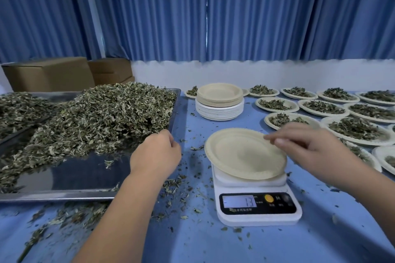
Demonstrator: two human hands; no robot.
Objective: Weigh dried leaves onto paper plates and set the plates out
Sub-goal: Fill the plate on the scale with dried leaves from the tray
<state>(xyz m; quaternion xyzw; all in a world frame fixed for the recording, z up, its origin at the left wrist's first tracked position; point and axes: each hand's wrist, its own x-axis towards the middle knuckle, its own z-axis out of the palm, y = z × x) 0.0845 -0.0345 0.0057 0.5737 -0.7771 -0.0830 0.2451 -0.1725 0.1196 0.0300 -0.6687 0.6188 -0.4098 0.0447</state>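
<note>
Blue curtains (149, 17) are hanging behind a table (320, 230) covered in blue, with loose crumbs lying scattered across it. On its left side a metal tray (64, 195) is holding a heap of dried leaves (102, 117). A white scale (256, 218) is standing near the front edge, carrying a bare paper plate (241, 153) and showing 13 on its display (239, 201).

The left hand (156, 151) is hovering over the tray's right rim, fingers curled under; whether it is holding leaves cannot be told. The right hand (310, 147) is reaching over the plate's far right rim, fingers loose and nearly straight, gripping nothing.

A stack of plates (219, 100) is standing behind the scale, and filled plates (320, 107) are sitting in rows to the right.
</note>
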